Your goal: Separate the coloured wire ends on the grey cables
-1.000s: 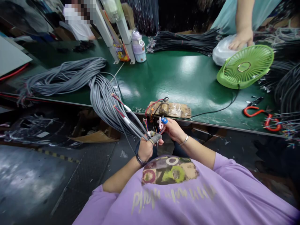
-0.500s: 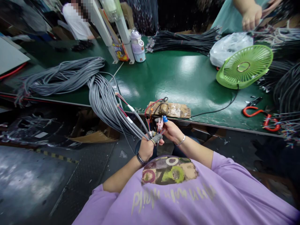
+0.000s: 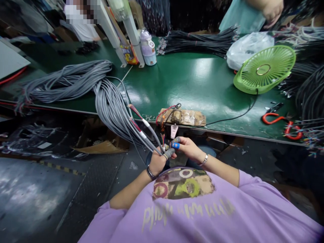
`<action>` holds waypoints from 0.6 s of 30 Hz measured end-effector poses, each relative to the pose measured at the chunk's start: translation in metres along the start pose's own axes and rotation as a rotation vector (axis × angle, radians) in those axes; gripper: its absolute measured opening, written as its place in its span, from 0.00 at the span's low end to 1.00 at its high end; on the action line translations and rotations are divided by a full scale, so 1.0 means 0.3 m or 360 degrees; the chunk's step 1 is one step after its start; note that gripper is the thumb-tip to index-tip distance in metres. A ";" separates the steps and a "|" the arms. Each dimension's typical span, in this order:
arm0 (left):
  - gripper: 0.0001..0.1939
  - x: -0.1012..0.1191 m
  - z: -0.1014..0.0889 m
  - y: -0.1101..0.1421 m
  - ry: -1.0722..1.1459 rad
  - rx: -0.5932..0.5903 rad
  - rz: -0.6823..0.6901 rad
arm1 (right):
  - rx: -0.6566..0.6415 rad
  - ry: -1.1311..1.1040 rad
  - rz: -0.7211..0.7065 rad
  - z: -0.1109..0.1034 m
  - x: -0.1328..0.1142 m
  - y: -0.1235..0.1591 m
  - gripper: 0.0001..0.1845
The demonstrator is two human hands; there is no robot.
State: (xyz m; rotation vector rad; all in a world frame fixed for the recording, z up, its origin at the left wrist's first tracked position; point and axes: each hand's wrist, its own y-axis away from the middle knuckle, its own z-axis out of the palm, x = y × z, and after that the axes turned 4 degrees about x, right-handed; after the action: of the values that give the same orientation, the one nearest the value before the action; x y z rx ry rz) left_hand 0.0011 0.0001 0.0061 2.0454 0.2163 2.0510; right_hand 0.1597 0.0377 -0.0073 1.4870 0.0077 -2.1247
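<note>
My left hand [image 3: 157,162] is closed around the ends of several grey cables [image 3: 151,141], its thumb in a grey finger cover. Thin coloured wires [image 3: 163,141] stick up out of one cable end beside it. My right hand [image 3: 188,149], with a blue cover on the thumb and a grey one on a finger, pinches the fine coloured wires just above my left thumb; the fingertips partly hide them. A pale pink clip [image 3: 173,131] stands just beyond my right fingertips, by the table edge. The grey cable bundle [image 3: 111,101] trails back onto the table.
A taped wooden block [image 3: 189,117] with red and black leads lies at the green table's [image 3: 192,84] front edge. Rightward are orange-handled pliers [image 3: 274,118], a green fan [image 3: 264,69] and a plastic bag [image 3: 249,50]. A bottle [image 3: 149,49] and black cables [image 3: 197,43] sit behind, near another person's hand [image 3: 273,10].
My right hand has come down and closer to my left, its blue-covered thumb moving from beside the pink clip to below it. The other person's hand has left the plastic bag.
</note>
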 end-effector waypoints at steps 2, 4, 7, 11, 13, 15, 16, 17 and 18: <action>0.12 0.003 -0.007 -0.005 -0.0041 -0.0094 -0.0039 | -0.0049 0.0122 -0.0027 0.000 -0.015 -0.001 0.18; 0.12 0.005 -0.010 -0.009 -0.0061 -0.0159 -0.0062 | -0.0044 0.0203 -0.0028 -0.003 -0.024 -0.007 0.18; 0.13 0.000 -0.010 -0.009 -0.0043 -0.0143 -0.0056 | 0.0084 0.0246 -0.0040 -0.004 -0.023 -0.013 0.18; 0.13 -0.014 -0.003 -0.004 0.0075 -0.0003 -0.0002 | 0.0232 0.0204 -0.0054 0.003 -0.007 -0.010 0.19; 0.15 -0.017 0.001 -0.003 0.0108 0.0056 -0.0001 | 0.0259 0.0170 -0.0045 0.007 -0.002 -0.007 0.20; 0.16 -0.017 0.004 -0.005 0.0129 0.0102 -0.0013 | 0.0274 0.0140 -0.0034 0.009 -0.001 -0.005 0.21; 0.16 -0.016 0.004 -0.006 0.0141 0.0119 -0.0017 | 0.0278 0.0130 -0.0031 0.009 -0.002 -0.004 0.21; 0.16 -0.015 0.004 -0.007 0.0153 0.0131 -0.0020 | 0.0277 0.0120 -0.0028 0.010 -0.003 -0.004 0.22; 0.16 -0.014 0.004 -0.009 0.0164 0.0139 -0.0024 | 0.0270 0.0109 -0.0025 0.010 -0.005 -0.003 0.22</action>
State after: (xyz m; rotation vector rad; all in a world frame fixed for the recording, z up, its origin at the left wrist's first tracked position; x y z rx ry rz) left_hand 0.0024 0.0015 0.0015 1.9819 0.3443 2.1761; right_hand 0.1572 0.0382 -0.0051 1.6615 -0.1398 -2.1300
